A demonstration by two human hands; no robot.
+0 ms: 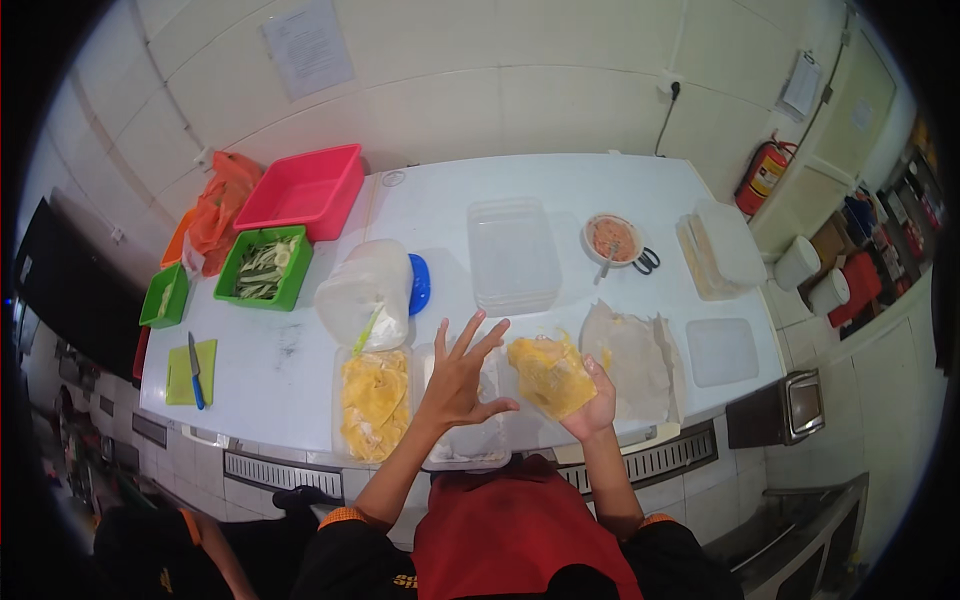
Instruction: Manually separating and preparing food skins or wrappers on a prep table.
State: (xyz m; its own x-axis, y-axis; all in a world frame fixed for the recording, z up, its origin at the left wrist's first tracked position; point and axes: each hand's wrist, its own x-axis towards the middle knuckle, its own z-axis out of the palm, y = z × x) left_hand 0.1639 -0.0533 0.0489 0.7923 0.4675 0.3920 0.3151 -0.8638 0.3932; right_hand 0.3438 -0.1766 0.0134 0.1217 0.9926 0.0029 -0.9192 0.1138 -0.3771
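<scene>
A flat yellow battered piece (553, 375), perhaps meat, lies across the palm and fingers of my right hand (596, 405). Beside it my left hand (461, 379) is raised with its fingers spread and nothing in it. Under the left hand stands a clear plastic container (480, 446) with white powder, partly hidden by the hand and forearm. Left of that, a container (339, 420) holds a heap of similar yellow pieces (375, 405). A sheet of paper (637, 367) with yellow smears lies to the right of my right hand.
Behind my hands are a large tipped plastic tub (352, 292) of white powder with a green-handled utensil (367, 330), a stack of clear containers (514, 255), and a bowl (613, 240) of minced filling with a spoon. A knife (196, 371) rests on a green board (180, 375). Someone sits or crouches (165, 551) lower left.
</scene>
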